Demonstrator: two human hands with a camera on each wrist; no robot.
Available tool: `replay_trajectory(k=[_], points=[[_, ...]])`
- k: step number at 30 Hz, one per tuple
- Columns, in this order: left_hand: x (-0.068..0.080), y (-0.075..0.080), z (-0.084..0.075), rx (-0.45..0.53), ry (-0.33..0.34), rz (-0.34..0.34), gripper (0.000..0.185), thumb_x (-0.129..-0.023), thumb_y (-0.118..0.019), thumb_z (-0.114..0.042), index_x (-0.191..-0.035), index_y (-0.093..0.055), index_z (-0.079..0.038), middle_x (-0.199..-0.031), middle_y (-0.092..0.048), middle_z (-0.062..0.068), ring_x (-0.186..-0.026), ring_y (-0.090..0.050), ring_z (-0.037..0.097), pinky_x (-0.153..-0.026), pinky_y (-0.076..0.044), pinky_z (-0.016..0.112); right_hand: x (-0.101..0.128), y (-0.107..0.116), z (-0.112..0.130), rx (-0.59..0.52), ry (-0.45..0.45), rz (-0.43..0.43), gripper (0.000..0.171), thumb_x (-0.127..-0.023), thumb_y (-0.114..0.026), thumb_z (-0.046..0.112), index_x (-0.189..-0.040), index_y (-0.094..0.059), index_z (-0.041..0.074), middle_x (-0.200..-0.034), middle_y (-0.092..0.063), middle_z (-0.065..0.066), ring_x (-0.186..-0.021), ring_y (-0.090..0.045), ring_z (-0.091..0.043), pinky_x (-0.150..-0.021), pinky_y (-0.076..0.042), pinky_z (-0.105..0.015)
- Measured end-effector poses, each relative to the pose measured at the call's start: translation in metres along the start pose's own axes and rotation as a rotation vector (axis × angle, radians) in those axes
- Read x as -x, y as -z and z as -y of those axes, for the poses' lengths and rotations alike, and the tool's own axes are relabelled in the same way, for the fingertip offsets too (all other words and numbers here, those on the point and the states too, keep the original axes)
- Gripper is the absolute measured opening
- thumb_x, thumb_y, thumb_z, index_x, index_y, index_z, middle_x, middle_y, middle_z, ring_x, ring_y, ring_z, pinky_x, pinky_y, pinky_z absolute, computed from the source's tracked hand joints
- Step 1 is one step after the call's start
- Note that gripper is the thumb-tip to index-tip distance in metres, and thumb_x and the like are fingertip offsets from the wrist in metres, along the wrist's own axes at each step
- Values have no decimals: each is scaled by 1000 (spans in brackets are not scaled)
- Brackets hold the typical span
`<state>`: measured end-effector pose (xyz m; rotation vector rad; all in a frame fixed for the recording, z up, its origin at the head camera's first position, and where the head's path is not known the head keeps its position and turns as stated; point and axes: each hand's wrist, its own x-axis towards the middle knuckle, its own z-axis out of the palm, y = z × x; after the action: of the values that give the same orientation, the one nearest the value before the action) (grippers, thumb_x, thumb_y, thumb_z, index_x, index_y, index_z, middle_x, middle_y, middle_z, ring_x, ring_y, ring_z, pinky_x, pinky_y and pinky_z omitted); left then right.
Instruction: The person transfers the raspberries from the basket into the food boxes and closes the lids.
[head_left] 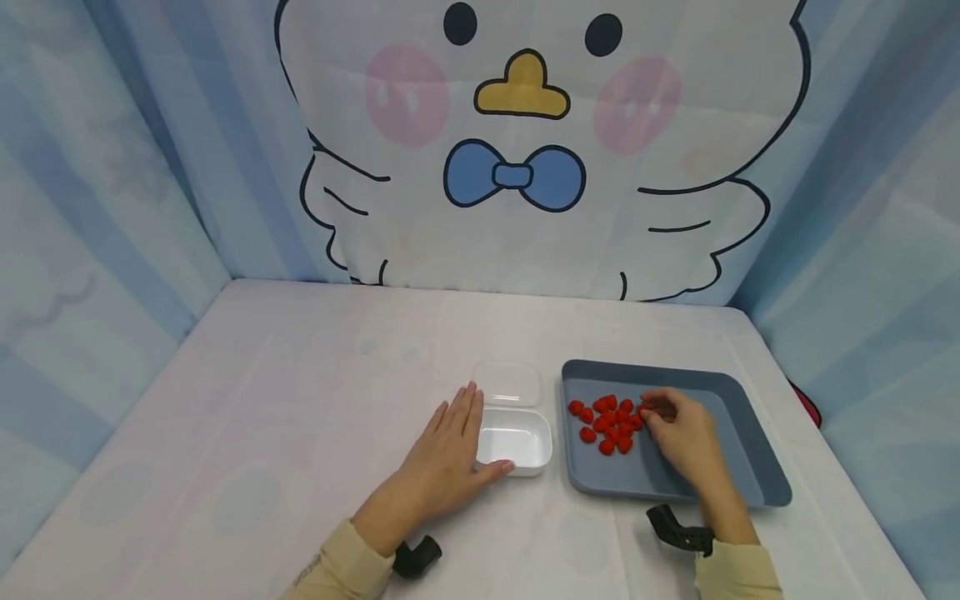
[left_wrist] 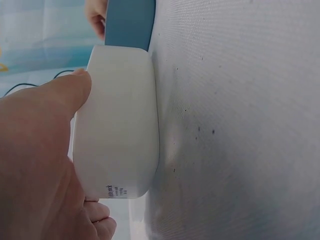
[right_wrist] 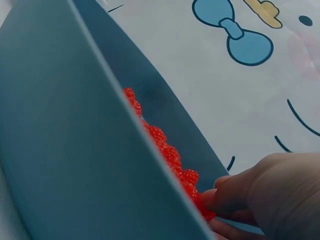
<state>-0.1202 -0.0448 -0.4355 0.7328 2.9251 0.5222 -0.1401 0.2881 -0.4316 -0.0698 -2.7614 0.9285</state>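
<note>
A: How does the left hand (head_left: 442, 467) lie?
B: Its fingers are straight and slightly spread along the left side of the white container (head_left: 517, 437), the thumb touching the near rim.
A: And the clear lid (head_left: 510, 383)?
B: Just past the container's far edge, on the pale table (head_left: 300, 375). I cannot tell whether the two are joined.
A: What about the right hand (head_left: 686, 435)?
B: It is over the gray tray (head_left: 738, 446), right of the container, thumb and fingertips pinching a red berry (right_wrist: 209, 215) at the right edge of the pile.
A: Where are the other red berries (head_left: 606, 423)?
B: Bunched in the tray's left part, many touching one another.
A: Anything beyond the table?
B: On the far side hangs a backdrop (head_left: 517, 250) showing a white cartoon figure with a blue bow tie (head_left: 513, 176).
</note>
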Motion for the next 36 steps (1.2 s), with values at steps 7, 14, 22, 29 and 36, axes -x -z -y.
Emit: replay_trajectory(k=[7, 14, 22, 29, 36], points=[[1, -1, 0, -17, -13, -20, 100, -94, -46, -67, -156, -13, 4, -165, -14, 22, -154, -15, 33, -125, -19, 50, 0, 1, 1, -27, 19, -30, 23, -91, -65, 0, -113, -67, -4, -105, -72, -24, -97, -69, -37, -83, -57, -49], [-1, -1, 0, -1, -2, -6, 101, -94, -48, -67, -157, -12, 4, -165, -13, 20, -154, -14, 32, -125, -18, 50, 1, 2, 6, -55, 26, -50, 25, -92, -64, 0, -118, -64, -2, -108, -71, -24, -100, -67, -38, -87, -55, -54], [-1, -1, 1, 3, 4, -1, 101, -94, -48, -67, -157, -11, 3, -166, -12, 19, -155, -14, 31, -125, -17, 49, 0, 4, 12, -54, 56, -51, 26, -93, -64, 3, -119, -65, 1, -108, -72, -19, -101, -67, -34, -82, -59, -34], [-2, -1, 2, 6, -1, 3, 101, -94, -47, -67, -157, -12, 3, -166, -13, 20, -155, -13, 31, -125, -18, 49, 0, 5, 18, -96, 108, -58, 26, -93, -65, 2, -119, -65, 2, -107, -73, -17, -100, -67, -30, -74, -39, 4], [-1, 0, 0, -1, -1, -3, 100, -94, -47, -67, -157, -13, 4, -165, -13, 21, -154, -14, 31, -125, -18, 50, 1, 5, 27, -112, 147, -55, 26, -94, -65, 6, -120, -65, 4, -108, -73, -13, -101, -66, -27, -78, -40, 3]])
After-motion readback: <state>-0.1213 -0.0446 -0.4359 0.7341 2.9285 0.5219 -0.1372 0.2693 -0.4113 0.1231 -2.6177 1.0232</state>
